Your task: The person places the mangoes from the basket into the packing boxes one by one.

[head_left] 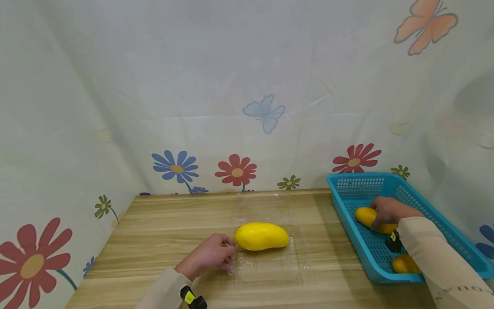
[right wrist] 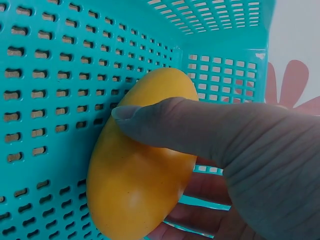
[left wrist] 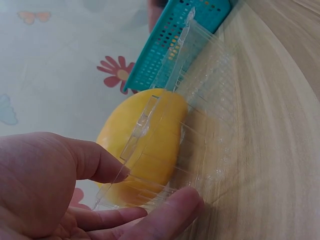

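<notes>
The right hand holds a mango in the blue basket, right side of the frame.
The clear box sits in the lower middle of the frame, so it is off to the left of the held mango, and the left hand is the nearer one to it, pinching its left edge with thumb and fingers. The right hand has its thumb over the mango and its fingers around the far side. In the head view the held mango's long way slants from upper left to lower right; the box mango lies long from left to right. The held mango is fat, smooth and orange-yellow, with shiny spots and tiny dark dots. A third mango lies lower down in the basket.
</notes>
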Tool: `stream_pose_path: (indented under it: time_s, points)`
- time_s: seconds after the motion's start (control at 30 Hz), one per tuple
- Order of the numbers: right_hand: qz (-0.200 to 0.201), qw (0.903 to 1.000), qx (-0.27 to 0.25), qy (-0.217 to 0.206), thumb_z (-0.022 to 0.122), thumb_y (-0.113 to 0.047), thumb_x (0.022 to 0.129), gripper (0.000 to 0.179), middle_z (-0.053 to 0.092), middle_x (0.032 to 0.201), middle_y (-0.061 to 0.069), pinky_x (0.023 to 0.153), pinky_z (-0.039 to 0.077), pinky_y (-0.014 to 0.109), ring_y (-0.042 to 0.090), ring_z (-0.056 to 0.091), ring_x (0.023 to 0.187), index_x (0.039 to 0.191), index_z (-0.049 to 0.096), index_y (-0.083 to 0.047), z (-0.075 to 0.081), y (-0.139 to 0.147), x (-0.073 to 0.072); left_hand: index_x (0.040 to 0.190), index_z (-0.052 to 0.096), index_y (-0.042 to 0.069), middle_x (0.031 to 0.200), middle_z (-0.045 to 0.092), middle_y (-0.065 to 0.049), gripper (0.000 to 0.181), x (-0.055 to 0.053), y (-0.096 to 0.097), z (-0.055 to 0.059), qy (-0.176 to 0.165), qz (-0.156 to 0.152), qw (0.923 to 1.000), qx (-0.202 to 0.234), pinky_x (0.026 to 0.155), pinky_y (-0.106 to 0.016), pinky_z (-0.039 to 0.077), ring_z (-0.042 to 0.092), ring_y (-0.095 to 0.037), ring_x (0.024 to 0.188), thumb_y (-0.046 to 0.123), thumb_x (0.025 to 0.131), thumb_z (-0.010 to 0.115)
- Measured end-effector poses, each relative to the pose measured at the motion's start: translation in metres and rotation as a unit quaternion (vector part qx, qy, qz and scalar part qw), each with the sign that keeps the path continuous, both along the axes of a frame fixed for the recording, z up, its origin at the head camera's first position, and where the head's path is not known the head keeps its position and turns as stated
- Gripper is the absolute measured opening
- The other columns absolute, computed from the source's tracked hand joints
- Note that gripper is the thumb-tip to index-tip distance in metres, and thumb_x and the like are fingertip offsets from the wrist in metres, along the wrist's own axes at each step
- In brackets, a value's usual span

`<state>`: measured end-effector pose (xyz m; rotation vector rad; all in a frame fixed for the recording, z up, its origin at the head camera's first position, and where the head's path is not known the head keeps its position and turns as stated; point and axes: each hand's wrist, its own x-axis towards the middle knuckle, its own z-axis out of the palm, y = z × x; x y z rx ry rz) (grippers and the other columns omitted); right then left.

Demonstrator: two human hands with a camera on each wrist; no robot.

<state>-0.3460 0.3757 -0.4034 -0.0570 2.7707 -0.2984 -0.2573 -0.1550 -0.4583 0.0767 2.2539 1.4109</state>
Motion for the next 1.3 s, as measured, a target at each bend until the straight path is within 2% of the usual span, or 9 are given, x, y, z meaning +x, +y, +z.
stream_pose_path:
  time_s: [0.37,0.67,0.97,1.3]
  points:
    - [0.008,0.9999,-0.004,0.011,0.09,-0.027,0.075,0.053,0.065,0.092,0.012,0.073,0.057,0.039,0.026,0.057,0.082,0.108,0.067,0.007,-0.003,0.005,0.0,0.117,0.064,-0.004,0.091,0.069,-0.014,0.03,0.001,0.001,0.0,0.0,-0.001,1.0,0.003,0.068,-0.029,0.063,0.066,-0.016,0.071,0.012,0.091,0.063]
    - [0.016,0.9997,-0.004,0.017,0.088,-0.025,0.075,0.049,0.065,0.091,0.011,0.073,0.057,0.038,0.025,0.057,0.081,0.107,0.069,0.006,0.001,0.008,0.005,0.119,0.063,-0.004,0.094,0.068,-0.014,0.032,0.001,0.001,0.002,-0.008,0.002,1.0,0.003,0.07,-0.03,0.063,0.066,-0.017,0.073,0.012,0.091,0.064]
    - [0.027,0.9992,-0.014,0.026,0.089,-0.028,0.073,0.058,0.067,0.097,0.014,0.076,0.058,0.043,0.026,0.058,0.085,0.113,0.067,0.007,0.009,0.01,0.01,0.121,0.062,-0.005,0.095,0.07,-0.016,0.033,0.002,-0.001,0.004,-0.004,0.001,1.0,0.005,0.069,-0.031,0.064,0.067,-0.018,0.075,0.013,0.093,0.063]
    - [0.051,0.9969,-0.019,0.056,0.088,-0.029,0.07,0.064,0.07,0.098,0.014,0.076,0.058,0.043,0.024,0.059,0.083,0.116,0.065,0.008,0.018,0.012,0.013,0.118,0.064,-0.003,0.091,0.069,-0.012,0.029,0.001,-0.002,0.003,0.0,0.0,1.0,0.006,0.068,-0.03,0.063,0.067,-0.017,0.074,0.015,0.095,0.063]
